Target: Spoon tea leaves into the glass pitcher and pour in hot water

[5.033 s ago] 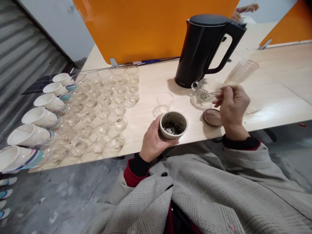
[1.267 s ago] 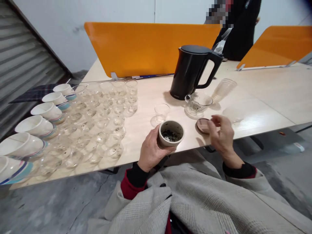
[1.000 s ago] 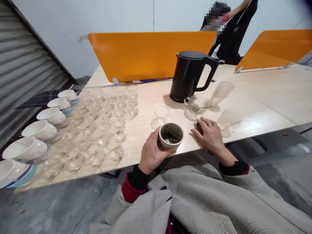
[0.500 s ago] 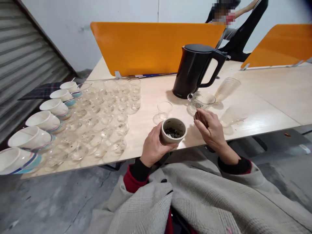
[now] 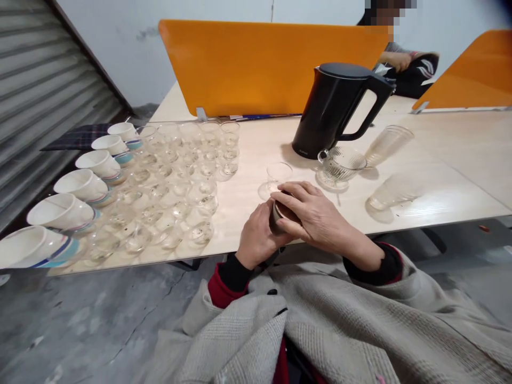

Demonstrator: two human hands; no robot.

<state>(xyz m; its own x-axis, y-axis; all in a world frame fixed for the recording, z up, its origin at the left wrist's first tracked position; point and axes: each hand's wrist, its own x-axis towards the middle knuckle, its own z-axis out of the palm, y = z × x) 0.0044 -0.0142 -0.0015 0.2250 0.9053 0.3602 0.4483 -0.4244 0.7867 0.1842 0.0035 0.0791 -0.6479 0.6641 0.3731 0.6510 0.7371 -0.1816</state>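
We find the left hand gripping the jar by its side at the near edge of the tabletop. The right hand lies flat across the jar's mouth, covering it from the right. The jar stands upright between both hands.

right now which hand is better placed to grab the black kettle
Right. The right hand lies over the jar on the kettle's side, handle facing that way. The left hand is wrapped round the jar, holding it.
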